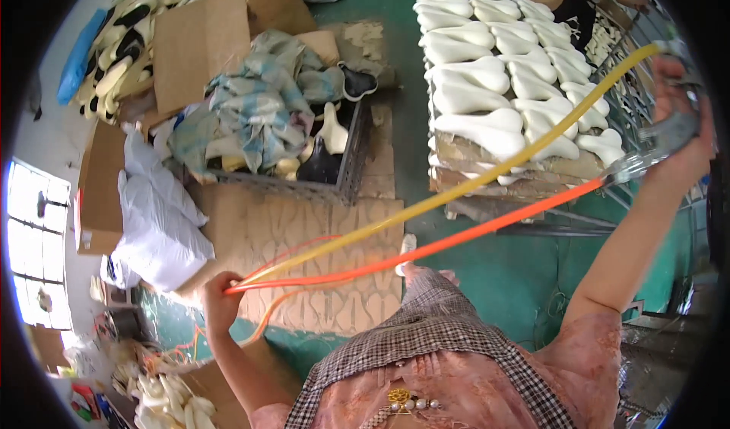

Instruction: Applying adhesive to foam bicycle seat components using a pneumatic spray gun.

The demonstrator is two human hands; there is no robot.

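While left hand (220, 296) pinches 2 hoses (456, 216), tool (669, 136) blurred (right hand (680, 117)).

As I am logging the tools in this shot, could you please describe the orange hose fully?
The orange hose is thin, smooth and plastic-looking. It runs taut and nearly straight from the left hand, which grips it low, up to the metal spray gun held in the raised right hand. A yellow hose runs just above it. Slack orange loops trail below the left hand.

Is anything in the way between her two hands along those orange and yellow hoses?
Nothing visible. The orange hose and yellow hose run freely through the air from the left hand to the spray tool in the right hand.
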